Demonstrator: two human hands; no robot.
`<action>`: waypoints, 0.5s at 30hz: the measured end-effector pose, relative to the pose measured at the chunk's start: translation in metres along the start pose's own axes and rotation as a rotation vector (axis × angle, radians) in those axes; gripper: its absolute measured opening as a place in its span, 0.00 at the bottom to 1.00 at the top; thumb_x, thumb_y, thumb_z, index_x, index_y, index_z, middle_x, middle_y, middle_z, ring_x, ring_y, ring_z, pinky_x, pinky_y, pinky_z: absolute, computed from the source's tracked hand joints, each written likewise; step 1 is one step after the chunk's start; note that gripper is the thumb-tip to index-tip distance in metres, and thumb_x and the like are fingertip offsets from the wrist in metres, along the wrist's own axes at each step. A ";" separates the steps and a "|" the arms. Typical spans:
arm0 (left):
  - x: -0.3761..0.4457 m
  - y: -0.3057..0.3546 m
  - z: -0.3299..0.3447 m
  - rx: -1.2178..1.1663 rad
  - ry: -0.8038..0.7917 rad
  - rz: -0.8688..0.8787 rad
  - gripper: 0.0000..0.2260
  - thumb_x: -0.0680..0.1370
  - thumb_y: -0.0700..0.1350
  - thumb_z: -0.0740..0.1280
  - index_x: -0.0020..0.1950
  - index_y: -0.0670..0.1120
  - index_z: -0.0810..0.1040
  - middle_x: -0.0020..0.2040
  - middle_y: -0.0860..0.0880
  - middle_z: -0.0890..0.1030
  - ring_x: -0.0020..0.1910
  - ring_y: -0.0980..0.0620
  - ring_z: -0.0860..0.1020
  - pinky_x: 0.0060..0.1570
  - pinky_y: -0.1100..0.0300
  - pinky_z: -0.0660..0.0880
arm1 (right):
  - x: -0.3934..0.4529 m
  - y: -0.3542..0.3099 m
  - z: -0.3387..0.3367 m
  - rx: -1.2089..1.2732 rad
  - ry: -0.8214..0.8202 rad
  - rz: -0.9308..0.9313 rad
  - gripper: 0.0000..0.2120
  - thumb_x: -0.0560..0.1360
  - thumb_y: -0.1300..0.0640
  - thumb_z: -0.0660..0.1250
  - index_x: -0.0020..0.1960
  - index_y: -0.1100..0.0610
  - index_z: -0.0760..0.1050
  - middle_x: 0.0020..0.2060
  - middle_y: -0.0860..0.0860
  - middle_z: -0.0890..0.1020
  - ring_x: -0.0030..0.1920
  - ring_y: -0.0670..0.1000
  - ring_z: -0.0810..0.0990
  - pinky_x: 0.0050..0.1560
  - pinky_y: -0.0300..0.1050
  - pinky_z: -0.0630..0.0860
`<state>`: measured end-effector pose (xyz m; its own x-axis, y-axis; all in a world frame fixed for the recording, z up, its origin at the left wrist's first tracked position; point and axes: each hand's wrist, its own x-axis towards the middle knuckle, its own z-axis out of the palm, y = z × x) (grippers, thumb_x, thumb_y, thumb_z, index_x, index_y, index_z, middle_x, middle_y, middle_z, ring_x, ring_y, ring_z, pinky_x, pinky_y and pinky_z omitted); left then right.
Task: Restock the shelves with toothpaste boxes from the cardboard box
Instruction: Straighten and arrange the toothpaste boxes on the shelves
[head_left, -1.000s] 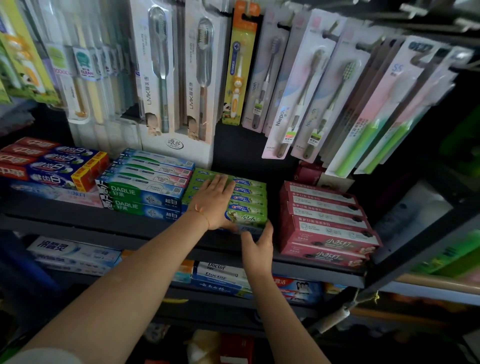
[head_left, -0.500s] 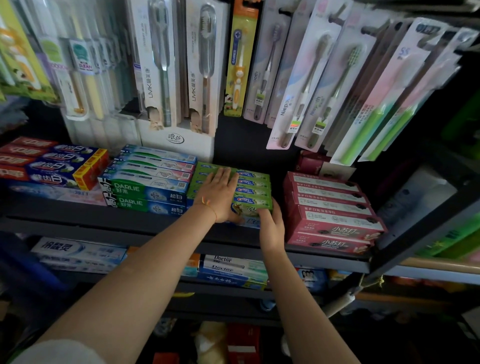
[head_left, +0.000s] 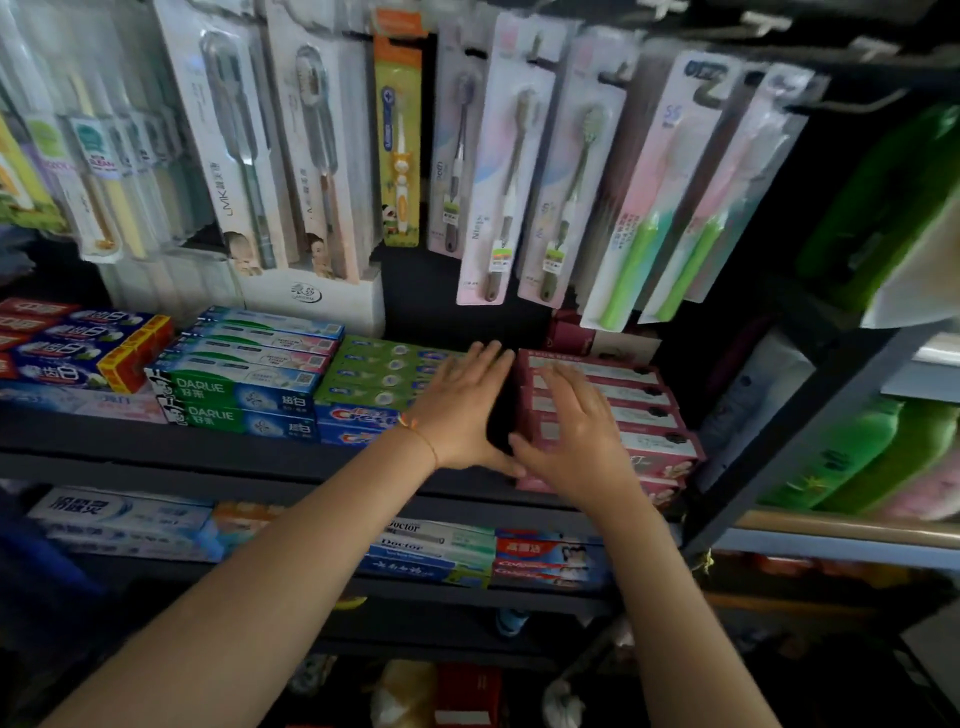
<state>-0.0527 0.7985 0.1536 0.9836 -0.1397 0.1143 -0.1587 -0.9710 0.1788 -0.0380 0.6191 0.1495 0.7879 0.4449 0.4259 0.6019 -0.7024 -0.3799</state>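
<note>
A stack of green toothpaste boxes (head_left: 387, 371) lies flat on a dark shelf (head_left: 218, 449), on top of blue boxes (head_left: 345, 422), a little left of the view's centre. The left hand (head_left: 460, 410) lies on the stack's right end, at three o'clock from it, palm down, fingers straight and close together, holding nothing; a thin orange string circles its wrist. Just beside it, at three o'clock again, the right hand (head_left: 574, 441) rests flat on a stack of dark red toothpaste boxes (head_left: 631, 415), fingers relaxed and slightly spread, gripping nothing. The two thumbs nearly meet over the dark gap between the green and red stacks.

At nine o'clock from the green stack sit blue-and-green toothpaste boxes (head_left: 244, 371), and further toward nine o'clock red-and-blue boxes (head_left: 78, 345). At twelve o'clock, packaged toothbrushes (head_left: 498, 171) hang in a row above the shelf, with a white display carton (head_left: 309, 299) standing below the left ones. At six o'clock, a lower shelf carries more toothpaste boxes (head_left: 436, 551). At three o'clock, beyond the shelf's upright post, green bottles (head_left: 852, 457) lie blurred.
</note>
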 end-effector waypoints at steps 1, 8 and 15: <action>0.005 0.018 0.001 0.022 -0.008 0.027 0.62 0.63 0.73 0.72 0.81 0.46 0.39 0.81 0.47 0.40 0.80 0.48 0.39 0.77 0.49 0.39 | 0.003 0.015 -0.013 -0.100 -0.125 0.016 0.47 0.68 0.36 0.69 0.79 0.56 0.58 0.77 0.58 0.61 0.78 0.58 0.57 0.76 0.62 0.57; 0.050 0.097 0.018 0.198 -0.149 -0.021 0.62 0.64 0.70 0.73 0.81 0.44 0.39 0.81 0.40 0.40 0.80 0.41 0.40 0.77 0.45 0.39 | 0.014 0.093 -0.058 -0.479 -0.578 0.154 0.65 0.61 0.36 0.78 0.79 0.46 0.34 0.79 0.54 0.37 0.78 0.61 0.36 0.76 0.63 0.42; 0.066 0.127 0.044 0.234 -0.141 -0.128 0.60 0.64 0.68 0.75 0.81 0.45 0.42 0.81 0.40 0.45 0.79 0.38 0.44 0.76 0.39 0.41 | 0.013 0.113 -0.048 -0.424 -0.610 0.201 0.58 0.69 0.43 0.76 0.79 0.44 0.32 0.79 0.55 0.37 0.77 0.68 0.37 0.72 0.71 0.53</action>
<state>-0.0040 0.6571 0.1412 0.9992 -0.0225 -0.0341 -0.0242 -0.9985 -0.0487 0.0341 0.5189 0.1509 0.8834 0.4272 -0.1928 0.4349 -0.9005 -0.0028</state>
